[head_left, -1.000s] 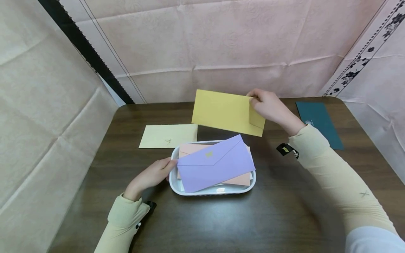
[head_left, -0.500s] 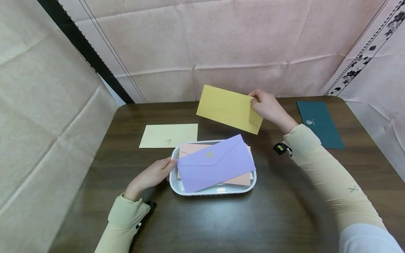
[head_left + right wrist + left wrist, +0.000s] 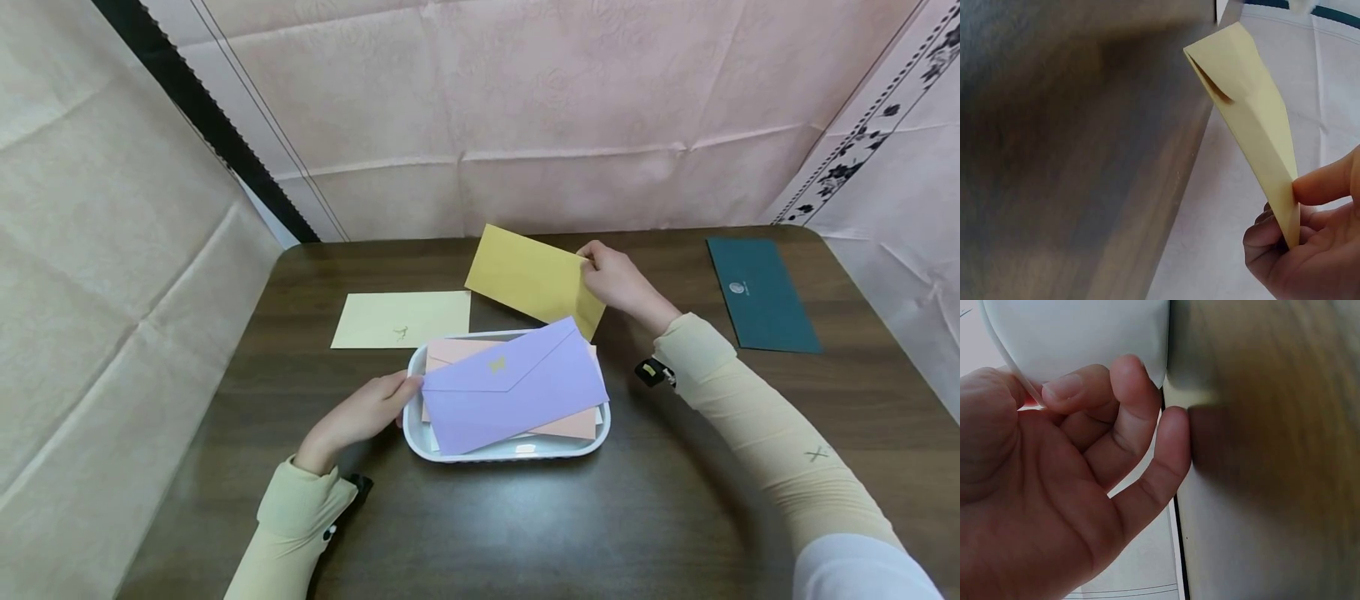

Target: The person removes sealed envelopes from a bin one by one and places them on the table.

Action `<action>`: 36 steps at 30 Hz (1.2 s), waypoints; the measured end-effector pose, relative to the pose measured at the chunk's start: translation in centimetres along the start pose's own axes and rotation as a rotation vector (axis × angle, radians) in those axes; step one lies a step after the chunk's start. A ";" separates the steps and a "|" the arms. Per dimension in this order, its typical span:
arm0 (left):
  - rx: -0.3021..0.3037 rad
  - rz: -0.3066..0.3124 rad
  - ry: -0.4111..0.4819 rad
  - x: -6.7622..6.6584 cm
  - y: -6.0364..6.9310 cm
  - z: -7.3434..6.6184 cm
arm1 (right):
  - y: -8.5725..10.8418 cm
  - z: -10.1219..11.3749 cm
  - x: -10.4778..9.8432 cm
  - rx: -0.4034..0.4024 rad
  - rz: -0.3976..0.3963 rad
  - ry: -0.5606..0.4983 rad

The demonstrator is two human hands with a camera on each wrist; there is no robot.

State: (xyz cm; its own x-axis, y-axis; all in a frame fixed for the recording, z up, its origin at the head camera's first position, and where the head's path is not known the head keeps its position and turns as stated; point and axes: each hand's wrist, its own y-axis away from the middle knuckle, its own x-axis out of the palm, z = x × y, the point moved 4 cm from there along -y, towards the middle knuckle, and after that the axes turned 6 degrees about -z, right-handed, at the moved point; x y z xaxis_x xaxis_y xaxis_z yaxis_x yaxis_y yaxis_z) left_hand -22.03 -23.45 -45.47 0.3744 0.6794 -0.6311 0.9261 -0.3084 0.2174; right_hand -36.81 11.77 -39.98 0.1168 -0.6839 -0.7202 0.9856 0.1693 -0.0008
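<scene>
Yellow envelope [image 3: 531, 277], one: shifted slightly toward the wearer since the earliest head view and tilted more steeply, its gripping right hand [image 3: 617, 282] come nearer the tray with it. Grip: thumb on one face, curled fingers on the other, pinching the right-hand end; the body extends leftward from the hand. Long axis: far left to near right, slanting. Location: beyond the white tray [image 3: 555, 451], near corner passing behind the lavender envelope [image 3: 517, 392] in the head view; contact between the two cannot be told. Lavender envelope: topmost in tray, over a pink envelope [image 3: 566, 427], long axis slanting the opposite way, so the two cross in direction. Left hand [image 3: 360, 417]: thumb at the rim, fingers bent, holding the tray's left end, well apart from the yellow envelope. Also listed: cream envelope [image 3: 397, 321], flat, left of the yellow one; teal envelope [image 3: 765, 296], flat, far right.
</scene>
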 end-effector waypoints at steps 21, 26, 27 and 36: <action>0.038 0.000 0.001 0.0 -0.1 0.1 | 0.9 -2.3 2.7 0.053 0.062 0.144; 0.026 0.000 0.005 0.0 0.0 0.0 | 1.2 -2.5 3.0 0.056 0.082 0.181; 0.026 0.000 0.005 0.0 0.0 0.0 | 1.3 -2.6 3.0 0.057 0.083 0.185; 0.032 -0.003 0.004 0.1 -0.1 0.1 | 1.4 -3.3 3.4 0.051 0.078 0.217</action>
State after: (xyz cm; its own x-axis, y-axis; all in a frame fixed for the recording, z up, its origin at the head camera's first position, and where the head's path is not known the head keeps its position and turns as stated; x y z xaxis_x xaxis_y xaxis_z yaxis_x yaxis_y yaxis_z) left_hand -22.07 -23.44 -45.58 0.3722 0.6827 -0.6288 0.9251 -0.3279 0.1916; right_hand -35.44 12.00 -44.68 0.1696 -0.5005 -0.8489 0.9801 0.1762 0.0919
